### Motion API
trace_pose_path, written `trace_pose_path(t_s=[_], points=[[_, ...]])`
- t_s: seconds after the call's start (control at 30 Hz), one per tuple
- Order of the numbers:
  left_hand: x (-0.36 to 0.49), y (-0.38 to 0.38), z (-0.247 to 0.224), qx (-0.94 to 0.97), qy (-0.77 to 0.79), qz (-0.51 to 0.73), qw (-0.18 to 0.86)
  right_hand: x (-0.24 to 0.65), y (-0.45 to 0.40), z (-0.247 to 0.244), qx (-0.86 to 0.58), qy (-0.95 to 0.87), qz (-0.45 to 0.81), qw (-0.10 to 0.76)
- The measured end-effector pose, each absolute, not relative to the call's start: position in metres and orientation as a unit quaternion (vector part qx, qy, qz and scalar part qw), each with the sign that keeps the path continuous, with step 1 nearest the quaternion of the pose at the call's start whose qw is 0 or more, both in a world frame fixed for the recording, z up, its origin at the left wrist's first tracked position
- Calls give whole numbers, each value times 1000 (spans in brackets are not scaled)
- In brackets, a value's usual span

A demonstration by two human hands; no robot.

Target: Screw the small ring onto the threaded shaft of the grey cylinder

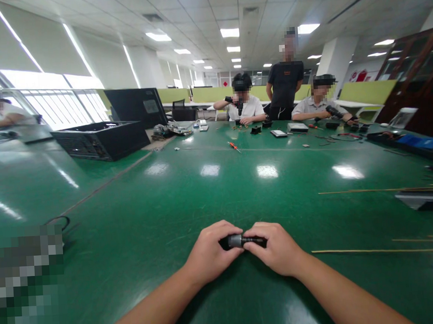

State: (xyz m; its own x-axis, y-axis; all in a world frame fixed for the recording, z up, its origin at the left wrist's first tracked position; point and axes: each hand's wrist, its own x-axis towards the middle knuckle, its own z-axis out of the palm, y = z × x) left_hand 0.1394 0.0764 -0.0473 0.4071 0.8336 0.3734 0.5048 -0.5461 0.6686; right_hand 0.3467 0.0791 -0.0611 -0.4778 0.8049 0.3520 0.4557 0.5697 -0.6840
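Both hands (211, 251), palms inward, around dark cylinder (236, 240)

Single head-worn camera faces forward and down across the green table (189, 197), left hand (211, 253) and right hand (281, 249) near.

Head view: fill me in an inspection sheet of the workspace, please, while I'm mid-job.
Surface: green table, glossy, with light reflections.
Things in hand: black-and-grey cylinder; one piece or two, cannot tell.
Clutter: sticks at right; screwdriver ahead; black case far left; blurred object near left.
Hands: left hand grips the cylinder's grey part; right hand pinches its slimmer dark end.
Cables: dark loop by the blurred object, possibly a cable.
Surroundings: two seated people and one standing person beyond; another person at the left edge.
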Motion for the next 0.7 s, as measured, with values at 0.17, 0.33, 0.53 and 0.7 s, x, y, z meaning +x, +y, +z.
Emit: trace_pose_path(t_s=[0.17, 0.33, 0.53, 0.7], points=[[140, 75, -47, 805, 418, 355, 227, 347, 79, -58, -382, -822, 260, 334], [142, 74, -45, 802, 420, 361, 224, 348, 78, -56, -379, -823, 255, 337], [141, 74, -46, 801, 421, 363, 224, 348, 78, -57, -377, -825, 251, 340], [139, 74, -49, 796, 425, 373, 215, 348, 79, -59, -372, -825, 245, 347]])
